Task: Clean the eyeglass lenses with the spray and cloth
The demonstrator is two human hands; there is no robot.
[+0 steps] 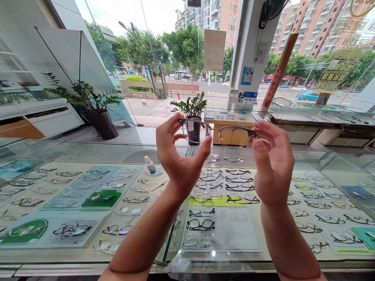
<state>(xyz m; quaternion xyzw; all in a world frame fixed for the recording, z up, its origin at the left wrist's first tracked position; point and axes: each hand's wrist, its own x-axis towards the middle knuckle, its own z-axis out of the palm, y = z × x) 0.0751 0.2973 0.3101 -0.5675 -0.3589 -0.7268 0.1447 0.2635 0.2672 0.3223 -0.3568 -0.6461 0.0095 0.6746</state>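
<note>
A pair of eyeglasses (216, 129) with a dark upper rim and clear lenses is held up level above the glass counter, between both hands. My left hand (183, 156) grips its left end, fingers curled at the outer corner and the thumb near the inner edge of the left lens. At the opposite end, my right hand (271, 164) pinches the dark hinge corner between thumb and fingers. A small white sticker or mark shows on the left lens. The temple arms are mostly hidden behind the frame and fingers.
Below lies a glass display counter (164, 259) with rows of eyeglasses. On its top stand a small white spray bottle (150, 165) and a pale cloth or packet (158, 183). Potted plants (101, 123) and a wooden cabinet (234, 138) stand beyond, before large windows.
</note>
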